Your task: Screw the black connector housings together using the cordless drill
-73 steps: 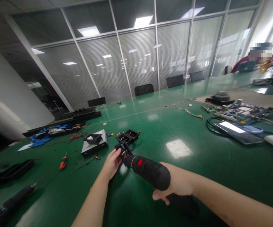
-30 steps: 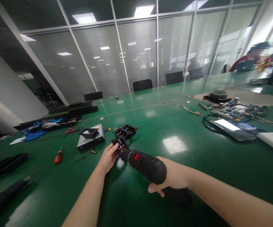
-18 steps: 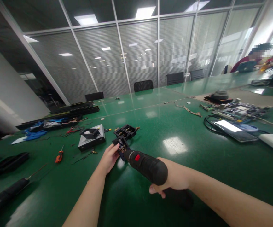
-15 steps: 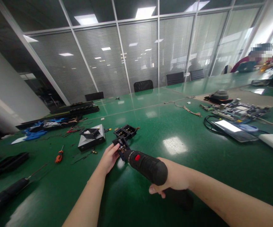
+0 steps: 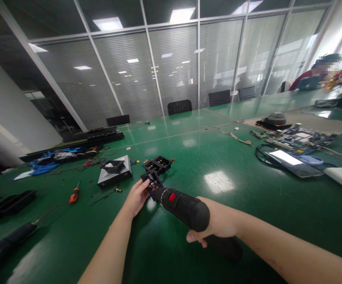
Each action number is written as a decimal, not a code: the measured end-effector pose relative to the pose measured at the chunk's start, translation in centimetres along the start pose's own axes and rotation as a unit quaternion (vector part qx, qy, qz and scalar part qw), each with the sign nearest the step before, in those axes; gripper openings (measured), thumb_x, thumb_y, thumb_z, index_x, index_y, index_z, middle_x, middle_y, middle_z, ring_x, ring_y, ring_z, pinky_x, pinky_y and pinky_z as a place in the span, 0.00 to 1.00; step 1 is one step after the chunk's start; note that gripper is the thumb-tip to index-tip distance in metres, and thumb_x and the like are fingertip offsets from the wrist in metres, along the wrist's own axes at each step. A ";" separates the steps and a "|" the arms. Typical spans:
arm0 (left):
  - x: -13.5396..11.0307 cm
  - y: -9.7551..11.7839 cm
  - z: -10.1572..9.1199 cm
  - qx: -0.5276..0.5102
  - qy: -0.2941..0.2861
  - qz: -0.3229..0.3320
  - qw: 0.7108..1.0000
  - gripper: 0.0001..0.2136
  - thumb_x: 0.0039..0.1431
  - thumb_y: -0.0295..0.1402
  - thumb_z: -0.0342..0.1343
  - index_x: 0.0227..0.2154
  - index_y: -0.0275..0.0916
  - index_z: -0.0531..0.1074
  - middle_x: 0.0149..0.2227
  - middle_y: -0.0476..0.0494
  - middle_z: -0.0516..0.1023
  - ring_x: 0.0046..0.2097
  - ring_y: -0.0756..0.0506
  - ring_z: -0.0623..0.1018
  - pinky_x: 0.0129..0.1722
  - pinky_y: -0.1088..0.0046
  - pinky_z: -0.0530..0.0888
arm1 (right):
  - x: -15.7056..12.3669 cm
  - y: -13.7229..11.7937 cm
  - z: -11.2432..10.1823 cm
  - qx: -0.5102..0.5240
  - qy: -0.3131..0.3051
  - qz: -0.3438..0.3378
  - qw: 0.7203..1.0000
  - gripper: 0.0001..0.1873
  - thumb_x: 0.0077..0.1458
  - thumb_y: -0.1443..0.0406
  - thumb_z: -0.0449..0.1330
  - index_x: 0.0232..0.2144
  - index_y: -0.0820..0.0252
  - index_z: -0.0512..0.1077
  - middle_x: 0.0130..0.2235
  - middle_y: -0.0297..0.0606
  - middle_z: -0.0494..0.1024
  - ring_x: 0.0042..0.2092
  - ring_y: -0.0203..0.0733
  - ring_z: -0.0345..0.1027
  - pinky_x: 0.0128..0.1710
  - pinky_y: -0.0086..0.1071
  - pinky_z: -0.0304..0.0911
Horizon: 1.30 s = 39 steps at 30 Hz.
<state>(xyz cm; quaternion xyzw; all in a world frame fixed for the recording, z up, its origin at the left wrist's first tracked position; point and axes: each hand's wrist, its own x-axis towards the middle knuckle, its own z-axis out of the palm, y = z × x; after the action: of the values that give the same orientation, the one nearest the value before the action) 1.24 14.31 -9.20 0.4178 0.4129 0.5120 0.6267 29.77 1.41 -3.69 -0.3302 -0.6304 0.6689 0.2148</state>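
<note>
My right hand (image 5: 218, 219) is wrapped round the grip of a black power screwdriver (image 5: 184, 207) with a red switch on top. Its nose points away to the left, at a small open black housing (image 5: 152, 182) with metallic bits inside. The tool's body hides the tip, so I cannot tell whether it touches. Fingers of my left hand (image 5: 136, 198) pinch the housing's left edge, thumb on top. Just behind it lie two joined black frames (image 5: 159, 163) with brass-coloured bits in them. To the left is a silver and black box (image 5: 116, 175) with a black bracket (image 5: 113, 166) on it.
Left on the green table (image 5: 188, 138) lie an orange screwdriver (image 5: 74, 195), a second power tool (image 5: 8, 246), blue gloves (image 5: 42, 169) and black bars (image 5: 94, 136). Rightward are a lit phone (image 5: 292, 162), a circuit board (image 5: 304, 138) and a cable (image 5: 240, 139). A person (image 5: 310, 81) sits far right.
</note>
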 end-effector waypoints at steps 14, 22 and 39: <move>0.0 0.0 0.1 0.006 0.008 0.003 1.000 0.21 0.46 0.40 0.79 0.42 0.36 0.84 0.39 0.40 0.87 0.40 0.43 0.83 0.43 0.69 0.77 | 0.0 0.2 0.0 0.009 0.003 0.007 1.000 0.19 0.47 0.60 0.78 0.28 0.63 0.73 0.23 0.32 0.77 0.24 0.35 0.72 0.25 0.26 0.67; 0.0 0.0 0.0 0.012 0.001 0.002 1.000 0.22 0.47 0.40 0.78 0.44 0.36 0.83 0.40 0.39 0.87 0.41 0.42 0.83 0.45 0.68 0.77 | 0.0 0.0 0.0 0.005 0.001 0.010 1.000 0.18 0.48 0.60 0.78 0.29 0.63 0.73 0.24 0.32 0.77 0.25 0.36 0.73 0.26 0.27 0.68; -0.1 0.1 0.1 0.012 -0.001 0.007 1.000 0.22 0.47 0.40 0.78 0.43 0.35 0.83 0.40 0.39 0.87 0.41 0.42 0.84 0.45 0.68 0.77 | 0.1 0.0 0.0 0.000 -0.002 0.003 1.000 0.19 0.48 0.59 0.78 0.29 0.63 0.73 0.23 0.31 0.77 0.24 0.35 0.72 0.26 0.27 0.68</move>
<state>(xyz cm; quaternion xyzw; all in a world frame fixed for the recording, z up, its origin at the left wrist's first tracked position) 1.32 14.26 -9.08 0.4286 0.4152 0.5108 0.6189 29.68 1.44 -3.68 -0.3311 -0.6300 0.6699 0.2115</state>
